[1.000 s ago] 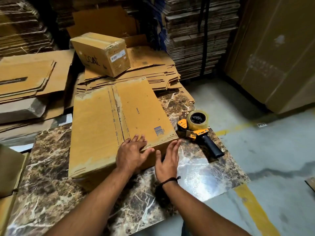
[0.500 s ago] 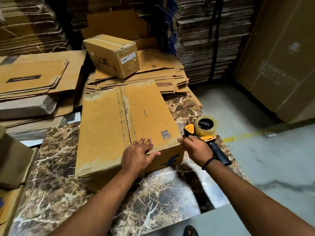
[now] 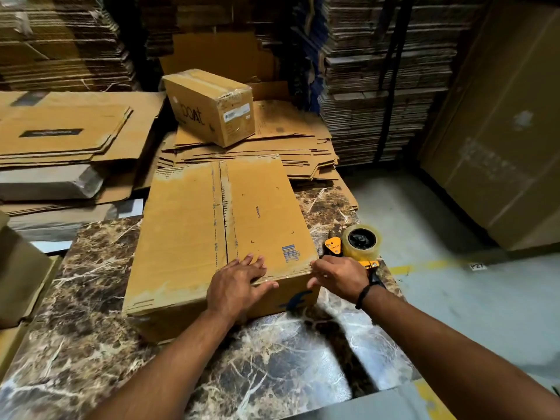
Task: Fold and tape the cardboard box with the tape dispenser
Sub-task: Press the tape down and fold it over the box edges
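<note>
Cardboard stacks [image 3: 378, 86] ring one marble table [image 3: 91, 298]. On it sit one box [image 3: 188, 237], flaps closed, and one dispenser [image 3: 360, 242] just right of it. The left hand [image 3: 236, 286] lies flat, fingers spread, on the box's near edge. The right hand [image 3: 339, 275] is at the box's corner, its grip unclear.

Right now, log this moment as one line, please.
flaps: shut | left hand: flat on cardboard box top | right hand: at box corner, grip unclear | tape dispenser: on table beside box
</note>
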The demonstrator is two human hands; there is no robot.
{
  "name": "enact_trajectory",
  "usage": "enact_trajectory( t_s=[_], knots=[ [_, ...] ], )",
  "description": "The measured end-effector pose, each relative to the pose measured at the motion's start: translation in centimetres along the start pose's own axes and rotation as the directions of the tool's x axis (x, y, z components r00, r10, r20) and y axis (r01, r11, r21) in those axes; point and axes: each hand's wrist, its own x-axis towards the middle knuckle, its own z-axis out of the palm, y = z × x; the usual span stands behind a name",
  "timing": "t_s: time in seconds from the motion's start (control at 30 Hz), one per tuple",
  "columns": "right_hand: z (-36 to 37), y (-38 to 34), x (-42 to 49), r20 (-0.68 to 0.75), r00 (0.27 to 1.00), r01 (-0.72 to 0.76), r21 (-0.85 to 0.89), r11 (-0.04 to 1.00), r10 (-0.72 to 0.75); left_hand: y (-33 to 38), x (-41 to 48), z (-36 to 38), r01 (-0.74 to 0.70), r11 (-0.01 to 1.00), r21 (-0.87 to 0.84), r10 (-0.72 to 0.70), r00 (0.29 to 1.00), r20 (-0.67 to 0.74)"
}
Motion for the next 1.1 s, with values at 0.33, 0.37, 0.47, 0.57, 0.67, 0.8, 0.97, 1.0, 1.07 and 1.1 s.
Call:
enact_trajectory(
  t_s=[0.33,0.37,0.47,0.57,0.67,0.8,0.97,1.0,1.07,1.1],
  knots=[
    [-0.7,0.8,-0.2,0.021,0.996,0.091,0.016,0.996,-0.091,-0.1,0.0,-0.1,0.017,1.000,0.000,-0.017,1.000,0.007],
    [-1.0,0.9,-0.3,0.039,0.997,0.072,0.033,0.997,-0.073,0.1,0.0,-0.2,0.024,1.000,-0.008,-0.024,1.000,0.008],
    [-0.8,0.6,-0.2,0.102,0.994,0.022,0.052,0.998,-0.028,0.0,-0.1,-0.3,0.027,0.999,-0.024,-0.027,1.000,0.000],
    [0.0,0.5,-0.2,0.086,0.996,0.003,-0.015,1.000,-0.002,0.0,-0.1,-0.2,0.030,0.999,-0.035,-0.030,1.000,0.004],
    [0.5,0.4,-0.7,0.033,0.999,-0.038,-0.046,0.998,0.039,0.0,-0.1,0.1,-0.005,0.998,-0.061,0.004,1.000,-0.024],
    [0.8,0.5,-0.7,0.028,0.997,-0.074,-0.012,0.997,0.074,0.2,-0.1,0.0,-0.017,0.997,-0.070,0.015,0.999,-0.038],
    [0.7,0.6,0.0,0.063,0.997,-0.048,0.019,0.999,0.047,0.3,-0.2,0.0,-0.034,0.998,-0.051,0.032,0.999,-0.037],
    [0.8,0.5,0.2,0.071,0.996,-0.049,0.028,0.998,0.047,0.2,-0.1,0.0,-0.026,0.998,-0.062,0.024,0.999,-0.037],
    [0.8,0.5,0.5,0.067,0.997,-0.045,0.008,0.999,0.044,0.0,0.0,0.1,-0.015,0.997,-0.079,0.014,1.000,-0.016],
    [0.6,0.4,0.8,0.058,0.997,-0.039,-0.031,0.999,0.041,-0.1,0.1,0.0,-0.014,0.995,-0.095,0.015,1.000,0.002]
  ],
)
